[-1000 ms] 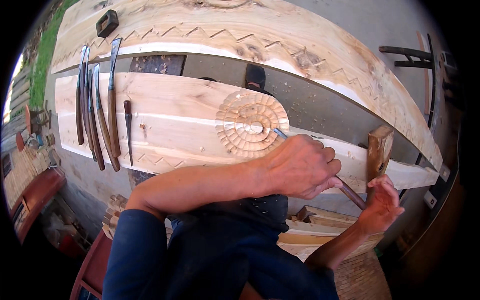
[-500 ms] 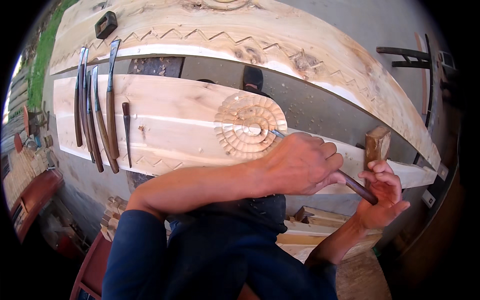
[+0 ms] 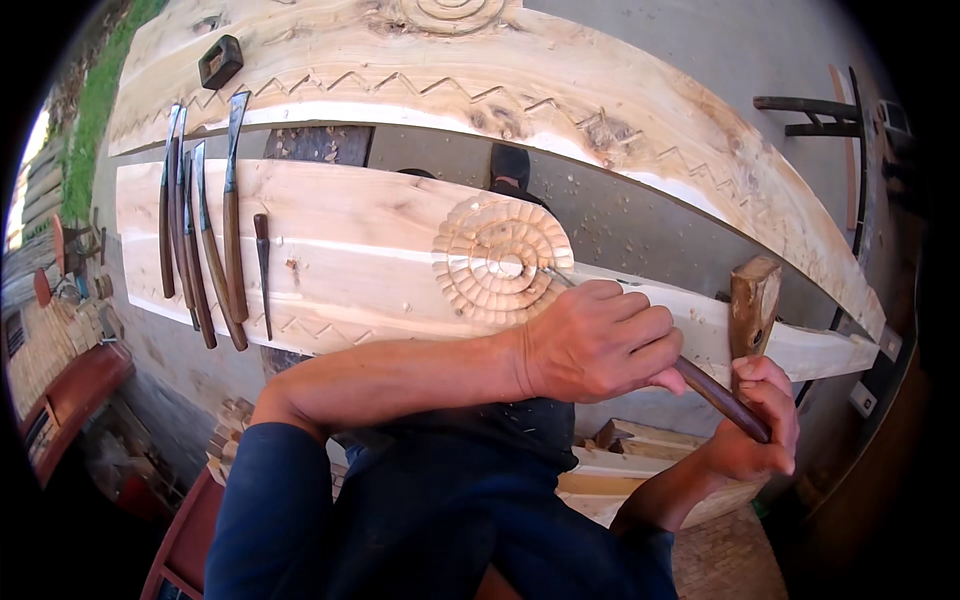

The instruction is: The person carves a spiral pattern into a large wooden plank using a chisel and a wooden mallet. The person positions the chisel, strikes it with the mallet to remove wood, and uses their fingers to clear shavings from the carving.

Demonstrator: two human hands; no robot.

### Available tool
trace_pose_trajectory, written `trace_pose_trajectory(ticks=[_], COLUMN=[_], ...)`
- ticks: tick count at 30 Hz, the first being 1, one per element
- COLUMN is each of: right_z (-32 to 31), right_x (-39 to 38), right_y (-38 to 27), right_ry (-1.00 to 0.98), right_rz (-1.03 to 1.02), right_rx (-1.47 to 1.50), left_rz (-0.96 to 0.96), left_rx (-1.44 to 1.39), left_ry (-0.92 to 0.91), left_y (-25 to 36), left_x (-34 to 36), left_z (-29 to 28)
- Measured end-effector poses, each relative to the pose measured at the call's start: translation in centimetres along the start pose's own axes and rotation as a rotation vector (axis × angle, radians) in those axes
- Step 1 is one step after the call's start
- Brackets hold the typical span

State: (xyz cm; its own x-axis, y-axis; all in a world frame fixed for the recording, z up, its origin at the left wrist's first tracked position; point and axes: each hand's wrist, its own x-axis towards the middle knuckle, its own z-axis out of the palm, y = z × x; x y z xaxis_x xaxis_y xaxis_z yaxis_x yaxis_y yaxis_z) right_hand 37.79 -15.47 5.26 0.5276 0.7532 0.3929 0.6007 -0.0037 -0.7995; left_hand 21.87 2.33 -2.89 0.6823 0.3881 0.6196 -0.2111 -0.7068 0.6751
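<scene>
My left hand is wrapped round the wooden handle of a carving chisel. The chisel slants down to the left, and its metal tip meets the right edge of a round carved rosette with rings of scalloped cuts. At the handle's butt end, my right hand has its fingers curled in against it. Just beyond those fingers rests a wooden mallet, its lower part hidden behind them. The rosette is cut into a long pale wooden board with a zigzag line along its near edge.
Several long-handled chisels lie side by side at the board's left, with a shorter tool beside them. Farther off, a second carved plank bears a small dark block. Wood chips are scattered on the grey floor.
My right hand's fingers have curled in from a looser, open-palmed pose at the handle's end. My left hand's grip has shifted slightly, and the chisel's butt has moved a little right and down.
</scene>
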Motion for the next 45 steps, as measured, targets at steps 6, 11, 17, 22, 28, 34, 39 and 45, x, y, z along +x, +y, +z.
trace_pose_trajectory(ticks=[6,11,17,22,28,34,39,45], right_z=[-2.5,0.3,0.7,-0.1,-7.1,-6.5,-6.2,-3.9], right_x=[-1.2,-0.7,-0.3,-0.3,-2.4,-0.3,0.8,2.7], right_y=[5.7,6.2,6.4,7.2,8.8,7.6,7.8,7.0], right_ry=[0.437,0.172,0.121,0.172,0.547,0.358,0.321,0.089], right_rz=[0.38,0.461,0.551,0.608,0.91,0.902,0.927,0.822], right_rx=[0.064,-0.612,-0.685,-0.734,0.136,0.699,0.448,-0.363], left_rz=[0.004,-0.025,-0.128,-0.213,-0.308,-0.376,-0.389,-0.383], left_rx=[-0.053,-0.005,0.032,0.072,0.063,0.098,0.089,0.072], left_ry=[-0.012,-0.006,-0.032,-0.028,-0.03,-0.024,-0.018,0.016], left_y=[1.3,1.1,-0.3,-0.9,-1.2,-1.5,-1.4,-1.3], left_x=[1.3,1.9,2.1,2.2,2.4,2.3,2.4,2.3], left_z=[1.3,3.4,3.7,3.5,3.5,3.9,3.6,3.6])
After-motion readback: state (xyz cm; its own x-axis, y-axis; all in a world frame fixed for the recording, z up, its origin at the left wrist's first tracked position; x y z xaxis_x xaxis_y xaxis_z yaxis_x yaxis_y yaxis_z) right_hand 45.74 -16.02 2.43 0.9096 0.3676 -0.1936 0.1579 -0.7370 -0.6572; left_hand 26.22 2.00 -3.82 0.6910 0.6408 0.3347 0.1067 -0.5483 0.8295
